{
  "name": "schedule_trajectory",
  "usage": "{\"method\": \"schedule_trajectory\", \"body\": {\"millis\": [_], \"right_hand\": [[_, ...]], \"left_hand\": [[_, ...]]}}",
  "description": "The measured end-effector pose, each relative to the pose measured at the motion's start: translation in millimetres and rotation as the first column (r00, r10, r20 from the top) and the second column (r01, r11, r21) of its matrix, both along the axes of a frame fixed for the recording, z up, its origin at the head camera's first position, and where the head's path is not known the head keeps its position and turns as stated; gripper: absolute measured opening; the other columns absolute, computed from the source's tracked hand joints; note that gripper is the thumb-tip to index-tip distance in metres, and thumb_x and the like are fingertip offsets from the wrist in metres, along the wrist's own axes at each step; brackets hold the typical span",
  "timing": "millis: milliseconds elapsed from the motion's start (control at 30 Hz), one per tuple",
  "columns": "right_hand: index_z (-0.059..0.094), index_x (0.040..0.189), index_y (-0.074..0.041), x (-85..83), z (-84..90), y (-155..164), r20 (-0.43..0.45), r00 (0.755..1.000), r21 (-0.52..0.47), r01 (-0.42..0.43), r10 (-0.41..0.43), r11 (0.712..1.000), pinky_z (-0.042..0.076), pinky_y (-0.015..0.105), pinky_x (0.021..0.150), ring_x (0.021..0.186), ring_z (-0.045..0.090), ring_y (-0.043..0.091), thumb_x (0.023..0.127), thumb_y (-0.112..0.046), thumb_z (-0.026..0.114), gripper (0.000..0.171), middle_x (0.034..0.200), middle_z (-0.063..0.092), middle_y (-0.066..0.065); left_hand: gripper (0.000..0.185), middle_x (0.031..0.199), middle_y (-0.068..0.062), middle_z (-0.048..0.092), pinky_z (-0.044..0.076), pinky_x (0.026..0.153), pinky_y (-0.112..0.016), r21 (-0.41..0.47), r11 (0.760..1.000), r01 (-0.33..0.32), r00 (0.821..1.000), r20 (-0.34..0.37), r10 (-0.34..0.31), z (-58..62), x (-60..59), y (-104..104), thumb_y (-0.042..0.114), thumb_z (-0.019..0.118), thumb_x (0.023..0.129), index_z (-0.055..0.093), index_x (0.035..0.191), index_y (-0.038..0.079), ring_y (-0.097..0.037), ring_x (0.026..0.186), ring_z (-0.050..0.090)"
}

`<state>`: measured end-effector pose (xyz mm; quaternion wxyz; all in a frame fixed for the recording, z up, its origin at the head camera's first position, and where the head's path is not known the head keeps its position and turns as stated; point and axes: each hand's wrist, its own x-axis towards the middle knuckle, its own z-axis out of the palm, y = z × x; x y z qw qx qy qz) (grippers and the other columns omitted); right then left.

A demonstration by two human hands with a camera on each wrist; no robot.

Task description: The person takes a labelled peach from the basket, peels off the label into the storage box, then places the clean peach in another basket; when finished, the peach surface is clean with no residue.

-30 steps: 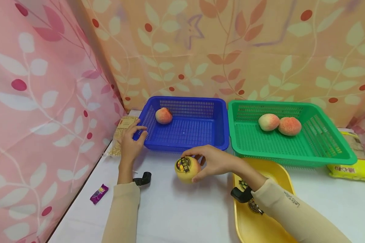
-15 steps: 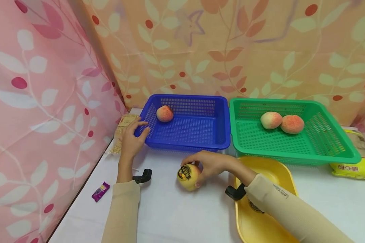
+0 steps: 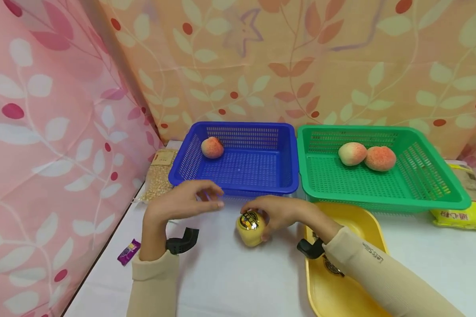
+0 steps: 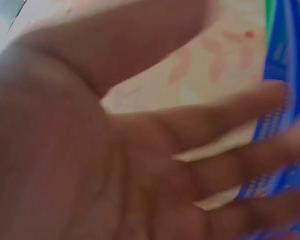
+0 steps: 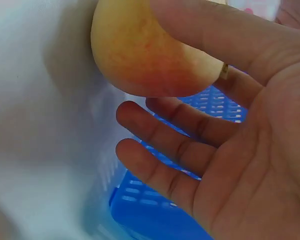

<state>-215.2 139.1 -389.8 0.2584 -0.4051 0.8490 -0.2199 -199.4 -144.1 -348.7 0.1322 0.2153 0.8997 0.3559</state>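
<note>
My right hand [image 3: 279, 213] pinches a yellow apple [image 3: 251, 233] with a black-and-gold label on its top, low over the white table. In the right wrist view the apple's red-blushed side [image 5: 155, 55] shows behind the thumb, while the other fingers [image 5: 155, 165] spread below it. To the left of the apple, my left hand [image 3: 186, 200] reaches rightward, fingers loosely bent and holding nothing, in front of the blue basket [image 3: 238, 192]. The left wrist view shows its palm [image 4: 140, 175] blurred.
One peach [image 3: 212, 148] lies in the blue basket and two peaches [image 3: 352, 154] in the green basket [image 3: 381, 205]. A yellow tray [image 3: 341, 299] with labelled items sits under the right forearm. Around them are a grain bag [image 3: 158, 180], a purple packet [image 3: 128, 252] and a yellow bag [image 3: 462, 216].
My left hand has left the blue basket's left side and swung right and toward me, closer to the apple. The apple has shifted slightly right and turned in my right hand, its label now facing upward.
</note>
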Motion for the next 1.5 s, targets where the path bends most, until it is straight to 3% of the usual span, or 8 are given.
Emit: {"method": "schedule_trajectory", "body": {"millis": [100,233,367,500,600,900,1200,1500], "right_hand": [[0.059,0.138,-0.014,1.7,4.1,2,-0.023,1.0,0.021,0.004,-0.004,1.0,0.048,0.03,0.086,0.099,0.058,0.02,0.071,-0.016,0.092,0.074,0.118,0.065,-0.002],[0.061,0.136,-0.017,4.5,7.1,5,-0.021,1.0,0.019,0.02,-0.019,1.0,0.048,0.026,0.078,0.091,0.059,0.022,0.07,-0.014,0.092,0.072,0.107,0.06,-0.001],[0.063,0.135,-0.019,6.5,8.0,8,-0.021,0.999,-0.005,0.023,-0.023,1.0,0.05,0.025,0.076,0.089,0.061,0.023,0.071,-0.011,0.091,0.07,0.104,0.058,0.0],[0.063,0.134,-0.018,8.4,11.0,11,-0.051,0.999,-0.014,0.005,-0.006,1.0,0.05,0.024,0.074,0.087,0.062,0.02,0.074,-0.01,0.088,0.066,0.103,0.061,0.0],[0.064,0.133,-0.015,9.1,15.0,13,-0.074,0.997,-0.014,-0.017,0.016,1.0,0.05,0.023,0.073,0.086,0.062,0.019,0.076,-0.009,0.086,0.061,0.104,0.064,0.0],[0.07,0.123,-0.012,9.5,26.9,17,-0.066,0.997,-0.054,-0.055,0.051,0.997,0.049,0.022,0.073,0.082,0.061,0.016,0.079,-0.008,0.081,0.046,0.101,0.066,0.002],[0.074,0.118,-0.012,8.7,19.2,16,-0.112,0.992,-0.109,-0.065,0.053,0.992,0.048,0.022,0.074,0.082,0.06,0.015,0.082,-0.011,0.081,0.037,0.099,0.069,-0.002],[0.075,0.115,-0.013,6.9,13.7,17,-0.101,0.994,-0.178,-0.05,0.032,0.983,0.049,0.022,0.072,0.081,0.061,0.017,0.085,-0.011,0.079,0.031,0.093,0.066,0.0]], "left_hand": [[0.049,0.106,-0.002,0.073,0.055,0.084,-0.033,-0.113,0.988,0.105,0.98,0.18,-0.084,-14.5,-2.7,12,0.041,0.085,0.08,0.071,0.117,0.012,-0.015,0.098,0.065],[0.068,0.106,-0.006,0.073,0.052,0.081,-0.03,-0.141,0.975,0.172,0.944,0.308,-0.122,-45.2,-14.9,28,0.038,0.093,0.07,0.068,0.126,0.007,-0.015,0.096,0.063],[0.075,0.105,-0.005,0.068,0.048,0.075,-0.026,-0.068,0.959,0.277,0.906,0.35,-0.237,-71.3,-26.4,41,0.032,0.094,0.069,0.062,0.134,0.011,-0.016,0.09,0.059],[0.06,0.097,-0.005,0.06,0.042,0.071,-0.025,0.03,0.932,0.36,0.877,0.33,-0.349,-85.3,-32.8,50,0.028,0.093,0.07,0.064,0.12,0.016,-0.019,0.086,0.052],[0.053,0.094,0.0,0.057,0.041,0.074,-0.026,0.072,0.914,0.399,0.862,0.311,-0.4,-90.6,-34.2,55,0.029,0.093,0.071,0.064,0.114,0.017,-0.019,0.088,0.05],[0.063,0.117,0.008,0.066,0.045,0.101,-0.033,0.131,0.892,0.434,0.839,0.303,-0.452,-97.3,-36.7,60,0.026,0.091,0.074,0.064,0.131,0.018,-0.012,0.108,0.055],[0.062,0.128,0.011,0.066,0.04,0.113,-0.027,0.201,0.87,0.451,0.809,0.318,-0.494,-101.5,-38.6,65,0.02,0.091,0.073,0.065,0.129,0.02,-0.006,0.123,0.057],[0.068,0.134,0.005,0.064,0.039,0.114,-0.028,0.233,0.87,0.435,0.802,0.339,-0.492,-108.0,-43.2,63,0.017,0.092,0.073,0.062,0.133,0.015,-0.008,0.126,0.055]]}}
